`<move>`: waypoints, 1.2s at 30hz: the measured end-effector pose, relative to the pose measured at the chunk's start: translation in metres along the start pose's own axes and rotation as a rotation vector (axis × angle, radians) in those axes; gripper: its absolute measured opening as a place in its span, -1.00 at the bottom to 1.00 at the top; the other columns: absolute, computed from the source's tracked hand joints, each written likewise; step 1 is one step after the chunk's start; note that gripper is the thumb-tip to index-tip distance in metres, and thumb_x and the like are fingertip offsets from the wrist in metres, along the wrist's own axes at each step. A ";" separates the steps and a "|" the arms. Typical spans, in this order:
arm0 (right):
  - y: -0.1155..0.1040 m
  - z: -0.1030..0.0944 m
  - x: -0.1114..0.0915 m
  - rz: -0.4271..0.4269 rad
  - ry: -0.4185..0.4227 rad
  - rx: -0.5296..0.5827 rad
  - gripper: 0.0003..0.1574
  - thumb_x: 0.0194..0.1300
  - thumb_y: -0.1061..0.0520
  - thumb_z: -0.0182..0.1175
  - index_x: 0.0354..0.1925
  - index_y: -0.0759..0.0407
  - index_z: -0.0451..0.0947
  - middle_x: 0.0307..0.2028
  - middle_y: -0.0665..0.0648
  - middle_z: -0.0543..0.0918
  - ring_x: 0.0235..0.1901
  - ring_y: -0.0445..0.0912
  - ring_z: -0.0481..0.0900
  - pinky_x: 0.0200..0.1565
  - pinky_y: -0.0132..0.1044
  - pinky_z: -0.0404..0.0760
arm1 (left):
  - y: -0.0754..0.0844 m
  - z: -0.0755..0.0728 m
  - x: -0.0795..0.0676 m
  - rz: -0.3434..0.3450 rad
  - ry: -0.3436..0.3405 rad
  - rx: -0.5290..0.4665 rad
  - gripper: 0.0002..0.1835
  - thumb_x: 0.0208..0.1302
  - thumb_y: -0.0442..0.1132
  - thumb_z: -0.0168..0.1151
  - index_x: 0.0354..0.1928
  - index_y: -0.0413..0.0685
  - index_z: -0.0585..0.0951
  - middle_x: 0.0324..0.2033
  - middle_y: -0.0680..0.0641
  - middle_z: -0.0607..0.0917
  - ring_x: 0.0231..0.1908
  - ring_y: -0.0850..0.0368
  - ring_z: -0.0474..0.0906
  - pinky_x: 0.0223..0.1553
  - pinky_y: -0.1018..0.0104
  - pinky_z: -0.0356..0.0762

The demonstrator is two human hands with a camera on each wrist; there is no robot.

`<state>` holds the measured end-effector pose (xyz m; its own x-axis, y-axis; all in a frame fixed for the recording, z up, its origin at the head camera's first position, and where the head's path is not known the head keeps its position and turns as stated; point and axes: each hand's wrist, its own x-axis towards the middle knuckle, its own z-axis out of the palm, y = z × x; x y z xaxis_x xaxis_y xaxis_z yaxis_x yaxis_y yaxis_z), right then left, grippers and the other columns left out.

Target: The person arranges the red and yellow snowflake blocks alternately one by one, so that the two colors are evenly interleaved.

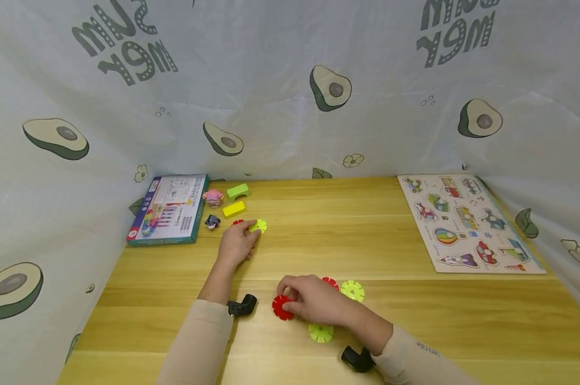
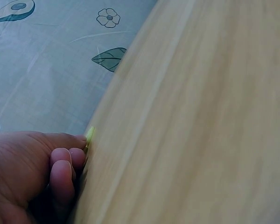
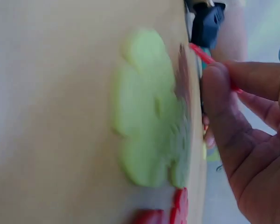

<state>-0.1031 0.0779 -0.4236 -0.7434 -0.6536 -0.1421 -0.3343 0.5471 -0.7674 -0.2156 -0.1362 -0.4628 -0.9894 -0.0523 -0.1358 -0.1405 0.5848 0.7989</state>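
A red disc (image 1: 278, 308) sits between the thumb and finger of the right hand (image 1: 318, 300), pinched tight. The left hand (image 1: 234, 247) pinches a yellow disc (image 1: 261, 227) at its fingertips, partly covering it. Its fingers mostly hide another red piece (image 1: 238, 221).

In the head view, soft, even brightness covered the white cloth (image 1: 270, 59) and the wooden tabletop (image 1: 347, 235), with pale glare on the near middle of the wood; the wide angle stretched the outer edges. The left wrist view was dimmer and bluish, its grain smeared by blur, with dark shadow beneath the left hand (image 2: 30, 165). In the right wrist view, a yellow-green disc (image 3: 142, 107) was heavily blurred, while the right hand (image 3: 256, 135) looked clearer.
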 end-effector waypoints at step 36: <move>0.040 -0.052 0.129 0.467 0.411 0.065 -0.63 0.16 -0.03 0.29 -0.13 0.07 0.44 -0.73 0.06 0.55 -0.78 -0.14 0.50 -0.69 -0.38 0.51 | 0.000 0.000 0.000 -0.006 -0.010 0.022 -0.55 0.25 -0.02 0.19 0.18 0.14 0.49 -0.63 -0.05 0.55 -0.80 0.08 0.47 -0.75 0.30 0.49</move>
<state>-0.2424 0.0426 -0.4398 -0.9689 -0.0914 -0.2301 0.1065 0.6851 -0.7206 -0.2154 -0.1361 -0.4627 -0.9881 -0.0478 -0.1459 -0.1450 0.6025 0.7849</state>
